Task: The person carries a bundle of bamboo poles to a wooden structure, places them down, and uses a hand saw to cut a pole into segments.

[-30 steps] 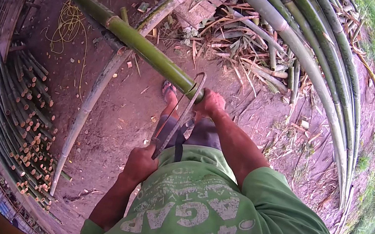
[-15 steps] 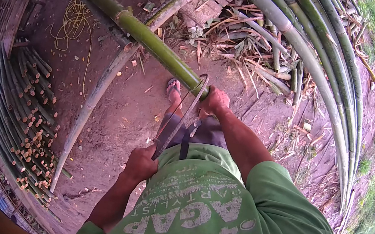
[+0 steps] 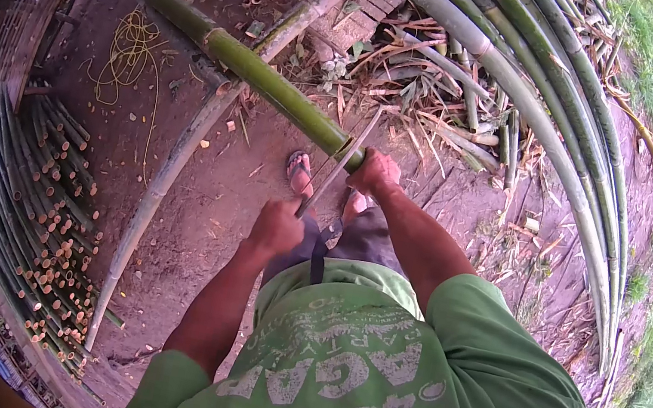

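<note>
A thick green bamboo pole (image 3: 276, 90) slants from the upper left toward my body, resting across a grey bamboo support. My right hand (image 3: 375, 173) is closed around its near end. In my left hand (image 3: 279, 224) is the handle of a bow saw (image 3: 363, 136), seen nearly edge-on. The saw lies across the pole just left of my right hand, at a cut mark. How deep the cut goes is hidden by the saw.
The grey bamboo support (image 3: 165, 176) leans at left. Beyond it are stacked cut poles (image 3: 36, 214) and a tangled yellow rope (image 3: 130, 51). Long bamboo poles (image 3: 537, 101) arch along the right, by a pile of bamboo scraps (image 3: 428, 73). My sandalled feet (image 3: 299, 173) stand below the pole.
My left hand has moved forward, away from my body, pushing the saw so it reaches farther past the pole. The saw's curved frame now looks narrower. My right hand keeps its hold.
</note>
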A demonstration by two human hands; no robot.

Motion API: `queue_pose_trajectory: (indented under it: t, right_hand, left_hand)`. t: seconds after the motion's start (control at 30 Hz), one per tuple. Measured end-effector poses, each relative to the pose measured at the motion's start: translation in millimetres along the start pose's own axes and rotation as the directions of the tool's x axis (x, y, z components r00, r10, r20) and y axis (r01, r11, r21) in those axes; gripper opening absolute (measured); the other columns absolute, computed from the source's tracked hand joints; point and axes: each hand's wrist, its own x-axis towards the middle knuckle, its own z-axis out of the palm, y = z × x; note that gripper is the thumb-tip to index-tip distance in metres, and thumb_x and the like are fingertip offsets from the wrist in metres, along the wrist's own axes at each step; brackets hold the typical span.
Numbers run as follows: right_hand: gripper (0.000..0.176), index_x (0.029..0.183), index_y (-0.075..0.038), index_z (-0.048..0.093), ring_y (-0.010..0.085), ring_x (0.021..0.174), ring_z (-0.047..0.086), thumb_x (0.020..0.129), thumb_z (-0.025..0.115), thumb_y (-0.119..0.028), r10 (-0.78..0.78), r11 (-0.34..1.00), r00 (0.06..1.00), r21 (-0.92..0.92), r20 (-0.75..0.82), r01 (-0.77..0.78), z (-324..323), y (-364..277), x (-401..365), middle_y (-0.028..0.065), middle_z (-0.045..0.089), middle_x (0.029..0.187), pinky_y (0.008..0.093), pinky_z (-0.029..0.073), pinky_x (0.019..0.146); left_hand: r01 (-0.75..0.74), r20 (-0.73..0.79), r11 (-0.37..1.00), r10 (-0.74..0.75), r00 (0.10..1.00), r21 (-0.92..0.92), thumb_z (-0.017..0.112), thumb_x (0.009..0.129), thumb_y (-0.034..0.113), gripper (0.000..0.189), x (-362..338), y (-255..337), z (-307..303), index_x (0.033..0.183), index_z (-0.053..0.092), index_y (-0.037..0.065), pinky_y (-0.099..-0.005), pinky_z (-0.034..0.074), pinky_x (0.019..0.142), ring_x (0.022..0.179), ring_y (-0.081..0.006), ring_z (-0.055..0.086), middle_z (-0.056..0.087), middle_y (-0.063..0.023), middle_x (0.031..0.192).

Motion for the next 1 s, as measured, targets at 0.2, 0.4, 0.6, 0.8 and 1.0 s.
queue_pose_trajectory:
  t: [0.2, 0.4, 0.6, 0.8, 1.0]
  right_hand:
    - [0.055, 0.108, -0.013, 0.064, 0.0274, 0.097, 0.066, 0.058, 0.079, -0.032, 0.007, 1.000, 0.999, 0.005, 0.037, -0.007, -15.7, 2.6, -5.7, 0.0118, 0.068, 0.102, 0.0373, 0.053, 0.084]
    - [0.054, 0.103, -0.013, 0.066, 0.0299, 0.094, 0.066, 0.055, 0.078, -0.031, -0.066, 0.998, 0.993, 0.027, 0.098, 0.064, 21.7, -2.8, -6.5, 0.0122, 0.069, 0.098, 0.0388, 0.052, 0.084]
    - [0.060, 0.108, -0.010, 0.061, 0.0283, 0.086, 0.068, 0.057, 0.077, -0.036, -0.001, 1.000, 0.999, -0.027, -0.053, 0.000, -21.3, 26.8, 19.9, 0.0140, 0.069, 0.092, 0.0382, 0.054, 0.078]
    - [0.059, 0.101, -0.004, 0.067, 0.0305, 0.084, 0.067, 0.051, 0.082, -0.033, -0.039, 0.998, 0.961, -0.055, -0.275, 0.025, -113.6, 71.3, 48.3, 0.0158, 0.069, 0.091, 0.0389, 0.053, 0.081]
    - [0.056, 0.097, -0.002, 0.067, 0.0289, 0.079, 0.067, 0.051, 0.079, -0.031, -0.179, 0.984, 0.951, -0.047, -0.253, 0.173, -179.7, -0.7, -6.3, 0.0169, 0.068, 0.087, 0.0386, 0.053, 0.077]
  left_hand:
    - [0.011, 0.091, 0.999, -0.016, 0.996, 0.046, 0.054, 0.072, 0.009, 0.031, -59.8, 20.9, -32.4, 0.100, 0.060, -0.003, -0.0517, 0.051, 0.068, 0.072, -0.0453, 0.062, 0.061, -0.0285, 0.074]
    - [0.047, 0.067, 0.997, -0.050, 0.996, 0.057, 0.058, 0.078, 0.013, 0.024, 38.9, -25.1, 26.4, 0.095, 0.064, -0.003, -0.0524, 0.050, 0.069, 0.077, -0.0464, 0.062, 0.061, -0.0295, 0.076]
    - [0.005, 0.035, 1.000, -0.006, 0.999, 0.026, 0.059, 0.073, 0.012, 0.023, -46.5, -20.6, -28.8, 0.093, 0.058, -0.001, -0.0517, 0.050, 0.064, 0.068, -0.0444, 0.061, 0.060, -0.0253, 0.067]
    - [0.121, 0.018, 0.993, -0.121, 0.993, -0.003, 0.063, 0.070, 0.012, 0.013, -191.4, -50.6, -63.6, 0.070, 0.052, 0.004, -0.0462, 0.046, 0.051, 0.057, -0.0401, 0.058, 0.055, -0.0190, 0.059]
    - [0.337, -0.001, 0.939, -0.337, 0.941, -0.066, 0.065, 0.070, 0.014, 0.019, -248.7, -73.4, -57.3, 0.062, 0.049, 0.006, -0.0418, 0.042, 0.047, 0.051, -0.0376, 0.054, 0.050, -0.0183, 0.054]
